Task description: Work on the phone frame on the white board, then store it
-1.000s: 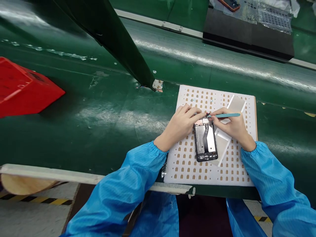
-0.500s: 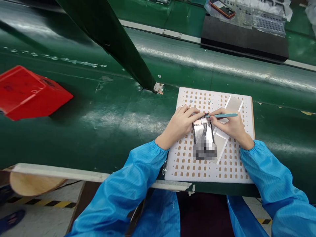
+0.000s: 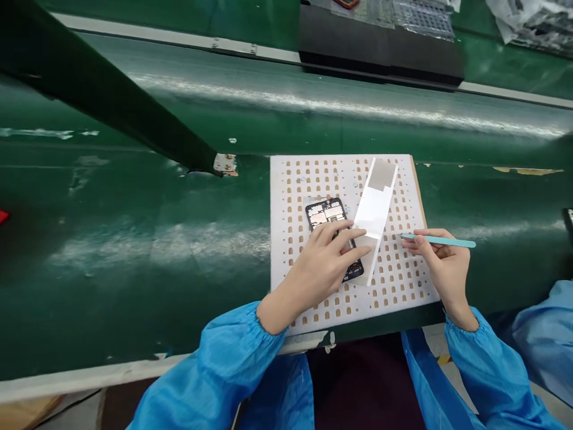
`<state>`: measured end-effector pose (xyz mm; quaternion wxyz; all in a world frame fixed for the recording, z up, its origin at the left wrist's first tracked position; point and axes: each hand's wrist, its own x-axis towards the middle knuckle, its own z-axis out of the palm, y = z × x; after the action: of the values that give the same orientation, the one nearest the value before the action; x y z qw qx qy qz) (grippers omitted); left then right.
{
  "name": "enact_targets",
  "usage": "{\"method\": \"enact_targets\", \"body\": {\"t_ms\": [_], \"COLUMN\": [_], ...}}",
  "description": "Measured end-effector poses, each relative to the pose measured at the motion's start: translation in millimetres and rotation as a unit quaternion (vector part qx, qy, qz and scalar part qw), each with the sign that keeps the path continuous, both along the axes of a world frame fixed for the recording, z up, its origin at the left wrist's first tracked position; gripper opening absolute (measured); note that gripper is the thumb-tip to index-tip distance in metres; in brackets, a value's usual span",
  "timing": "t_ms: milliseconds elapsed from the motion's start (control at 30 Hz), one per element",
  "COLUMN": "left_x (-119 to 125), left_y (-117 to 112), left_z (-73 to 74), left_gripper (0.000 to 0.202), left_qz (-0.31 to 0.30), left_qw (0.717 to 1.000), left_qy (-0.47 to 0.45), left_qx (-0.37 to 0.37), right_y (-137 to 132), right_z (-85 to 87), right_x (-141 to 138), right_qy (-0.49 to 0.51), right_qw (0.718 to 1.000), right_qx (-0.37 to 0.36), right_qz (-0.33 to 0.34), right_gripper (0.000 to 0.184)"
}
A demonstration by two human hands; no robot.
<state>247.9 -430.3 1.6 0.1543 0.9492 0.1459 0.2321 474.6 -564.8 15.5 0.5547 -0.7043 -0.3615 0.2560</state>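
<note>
A black opened phone [image 3: 326, 213] lies on a white perforated foam board [image 3: 403, 280] on the green conveyor. My left hand [image 3: 324, 260] rests over the phone's lower half with fingers stretched out flat on it. My right hand [image 3: 441, 263] is off to the right of the phone, pinching a thin teal stick tool [image 3: 441, 240] that points left. A white and grey backing strip [image 3: 376, 206] lies slanted beside the phone, its lower end near my left fingertips.
The green conveyor belt [image 3: 134, 239] runs left to right. A dark green slanted bar [image 3: 102, 95] ends in a metal bracket [image 3: 225, 163] left of the board. Black trays [image 3: 380, 48] with clear bags sit at the back. Blue fabric [image 3: 544, 334] shows at the right edge.
My right hand pulled the teal tool away from the phone's top to the right. My left hand slid down onto the phone's lower half. The view swung right; the red bin left the view.
</note>
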Motion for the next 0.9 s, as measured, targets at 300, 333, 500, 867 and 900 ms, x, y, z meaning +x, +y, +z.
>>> {"method": "enact_targets", "body": {"t_ms": [300, 333, 500, 867, 900], "left_x": [-12, -14, 3, 53, 50], "left_y": [-39, -42, -48, -41, -39], "left_z": [2.3, 3.3, 6.2, 16.9, 21.7], "left_gripper": [0.021, 0.02, 0.065, 0.091, 0.091], "left_qz": [0.083, 0.133, 0.399, 0.488, 0.486], "left_qw": [0.992, 0.986, 0.902, 0.838, 0.835], "left_qy": [-0.089, -0.093, 0.008, 0.156, 0.156], "left_qx": [-0.029, -0.043, -0.164, -0.187, -0.206], "right_y": [-19, -19, -21, -27, -27], "right_z": [-17.6, -18.2, -22.2, -32.4, -31.7], "right_x": [-1, -1, 2, 6, 6], "right_qy": [-0.012, -0.014, -0.006, 0.067, 0.073], "right_qw": [1.0, 0.999, 0.999, 0.995, 0.994], "right_qx": [0.025, 0.028, 0.043, 0.076, 0.082], "right_qz": [-0.007, -0.005, 0.0, -0.008, -0.009], "right_gripper": [0.021, 0.021, 0.021, 0.02, 0.02]}}
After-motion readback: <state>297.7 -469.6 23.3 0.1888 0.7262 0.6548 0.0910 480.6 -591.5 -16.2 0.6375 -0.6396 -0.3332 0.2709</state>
